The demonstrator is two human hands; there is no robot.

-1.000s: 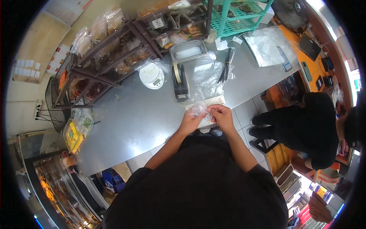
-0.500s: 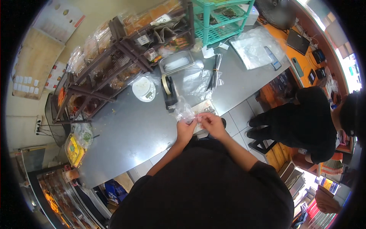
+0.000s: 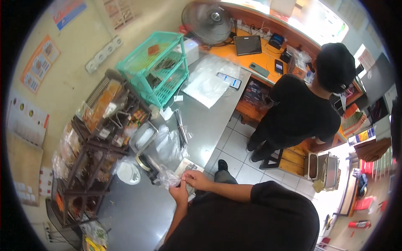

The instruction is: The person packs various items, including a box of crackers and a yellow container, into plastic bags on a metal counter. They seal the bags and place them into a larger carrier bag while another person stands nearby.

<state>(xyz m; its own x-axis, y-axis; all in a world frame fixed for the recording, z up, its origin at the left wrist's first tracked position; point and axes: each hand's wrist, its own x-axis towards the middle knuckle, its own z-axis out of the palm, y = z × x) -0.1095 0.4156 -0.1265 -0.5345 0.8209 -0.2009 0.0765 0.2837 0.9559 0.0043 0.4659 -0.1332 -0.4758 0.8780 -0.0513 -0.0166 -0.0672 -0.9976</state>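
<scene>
A crumpled clear plastic bag (image 3: 168, 178) is bunched in my left hand (image 3: 179, 194), whose fingers are closed round its gathered end. My right hand (image 3: 198, 180) meets it there, its fingertips pinched at the bag's neck; what exactly lies between them is too small to make out. Just past the bag stands a black tape dispenser (image 3: 147, 164) with a pale roll of tape. A light printed booklet or pad (image 3: 188, 166) lies partly behind my right hand.
On the steel table (image 3: 209, 134) are a white scale (image 3: 128, 172), a metal tray (image 3: 143, 137), plastic bags (image 3: 165, 144), a bundle of thin dark sticks (image 3: 181, 127) and a phone (image 3: 229, 81). Brown racks (image 3: 86, 161) and a green rack (image 3: 155, 71) line the wall. A person in black (image 3: 303, 111) stands right.
My view has swung to the right, so the table and my hands appear lower and further left. Both hands stay together at the bag's neck. The person in black has turned and shifted slightly.
</scene>
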